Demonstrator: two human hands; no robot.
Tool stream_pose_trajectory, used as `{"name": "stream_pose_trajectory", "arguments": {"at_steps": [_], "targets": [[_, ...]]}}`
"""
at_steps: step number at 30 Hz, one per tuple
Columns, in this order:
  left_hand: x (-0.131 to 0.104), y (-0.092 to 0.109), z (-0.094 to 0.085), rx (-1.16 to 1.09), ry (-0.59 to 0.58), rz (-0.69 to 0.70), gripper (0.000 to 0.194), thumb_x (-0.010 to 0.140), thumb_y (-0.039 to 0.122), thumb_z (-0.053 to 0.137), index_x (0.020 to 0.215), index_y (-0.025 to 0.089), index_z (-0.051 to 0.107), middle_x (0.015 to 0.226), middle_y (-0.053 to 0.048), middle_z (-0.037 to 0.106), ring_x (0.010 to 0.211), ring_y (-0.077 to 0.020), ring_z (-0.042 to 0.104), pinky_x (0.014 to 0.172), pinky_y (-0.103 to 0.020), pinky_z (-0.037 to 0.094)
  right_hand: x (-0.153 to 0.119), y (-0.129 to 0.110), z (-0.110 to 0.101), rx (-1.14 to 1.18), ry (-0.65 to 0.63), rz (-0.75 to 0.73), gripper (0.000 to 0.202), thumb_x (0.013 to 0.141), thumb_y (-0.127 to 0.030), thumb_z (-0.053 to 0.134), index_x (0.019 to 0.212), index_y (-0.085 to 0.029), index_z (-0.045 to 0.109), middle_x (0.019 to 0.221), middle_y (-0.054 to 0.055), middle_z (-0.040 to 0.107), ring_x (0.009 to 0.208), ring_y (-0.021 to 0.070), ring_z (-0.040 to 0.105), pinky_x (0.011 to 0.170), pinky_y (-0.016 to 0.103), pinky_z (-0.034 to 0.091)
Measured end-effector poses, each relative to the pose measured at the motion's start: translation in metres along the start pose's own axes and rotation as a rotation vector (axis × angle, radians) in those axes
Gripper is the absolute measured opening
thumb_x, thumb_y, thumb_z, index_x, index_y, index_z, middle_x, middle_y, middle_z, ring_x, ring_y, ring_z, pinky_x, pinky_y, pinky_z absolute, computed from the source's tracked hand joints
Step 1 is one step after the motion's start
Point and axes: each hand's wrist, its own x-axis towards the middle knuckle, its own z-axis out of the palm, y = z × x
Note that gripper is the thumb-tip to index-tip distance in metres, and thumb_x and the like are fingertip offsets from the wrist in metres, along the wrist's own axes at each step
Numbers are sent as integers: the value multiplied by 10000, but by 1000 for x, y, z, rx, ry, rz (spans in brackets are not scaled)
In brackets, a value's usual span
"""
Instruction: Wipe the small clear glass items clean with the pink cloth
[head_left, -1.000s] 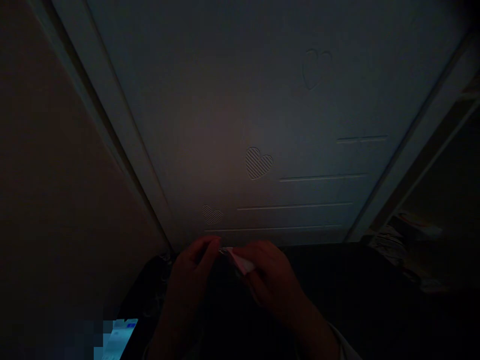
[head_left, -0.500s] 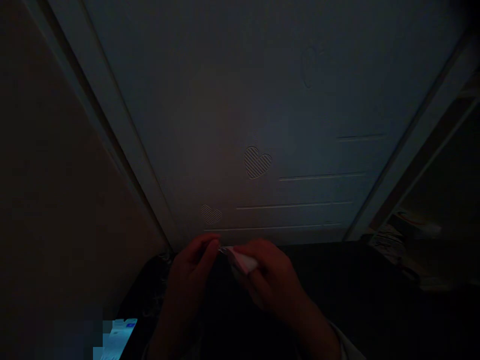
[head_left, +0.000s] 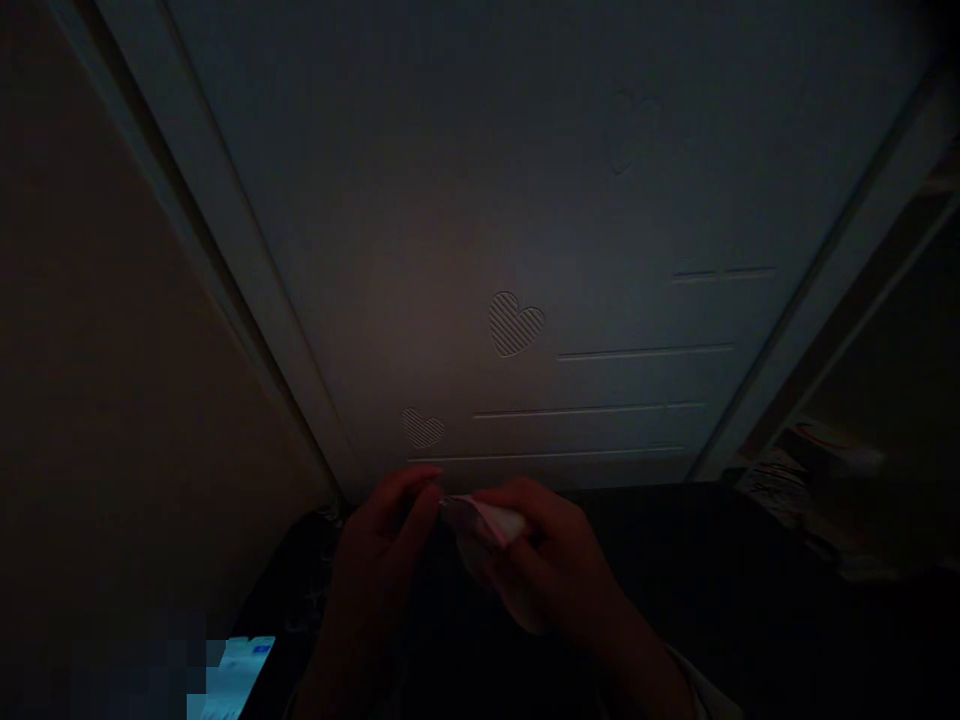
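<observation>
In dim light my right hand (head_left: 551, 540) is closed around a small pink and white packet (head_left: 501, 520), thin and soft-looking, with a darker, partly see-through side facing left. Its exact kind is too dark to make out. My left hand (head_left: 390, 525) pinches with thumb and forefinger at the packet's shiny left tip. Shadow hides the other left fingers. Both hands are low in the head view, just in front of a pale upright panel (head_left: 420, 250) with pressed hearts and lines.
A lit screen (head_left: 234, 675) glows at lower left, partly blocked out by pixels. A brownish wall or panel (head_left: 112, 350) stands to the left. On the right is a dark shelf-like space with papers (head_left: 780, 485). Below the hands lies a dark surface (head_left: 660, 550).
The packet has turned slightly in my right hand and shows more of its dark, see-through side. A pale pinkish part now shows beneath the right hand. My left hand has hardly moved.
</observation>
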Motion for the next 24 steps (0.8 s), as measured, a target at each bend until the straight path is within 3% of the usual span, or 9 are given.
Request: {"name": "stream_pose_trajectory", "arguments": {"at_steps": [5, 11, 19, 24], "targets": [[-2, -3, -2, -10, -9, 72, 177, 810, 367, 653, 901, 259, 760, 850, 8, 754, 829, -204, 700, 760, -297, 529, 0, -5, -4, 130, -47, 175, 312, 785, -167, 530, 973, -190, 778, 866, 60, 762, 750, 194, 664, 655, 286, 475], [-6, -2, -5, -20, -37, 127, 137, 829, 310, 662, 920, 281, 761, 823, 32, 723, 777, -167, 676, 722, -256, 511, 0, -8, -6, 324, -65, 385, 236, 769, -278, 622, 924, -207, 785, 775, 35, 751, 655, 180, 635, 593, 272, 458], [-10, 4, -7, -61, -80, 177, 153, 843, 246, 654, 942, 301, 756, 830, 40, 703, 785, -155, 666, 727, -240, 508, 5, -10, -7, 601, -74, 471, 146, 711, -317, 754, 803, -204, 763, 745, 14, 736, 687, 172, 642, 622, 266, 487], [-12, 8, -10, -77, -106, 196, 177, 837, 226, 670, 956, 321, 759, 872, 38, 711, 816, -157, 671, 737, -231, 510, 6, -6, -9, 763, -145, 550, 234, 661, -358, 844, 757, -186, 716, 671, -24, 667, 613, 136, 583, 598, 246, 439]]}}
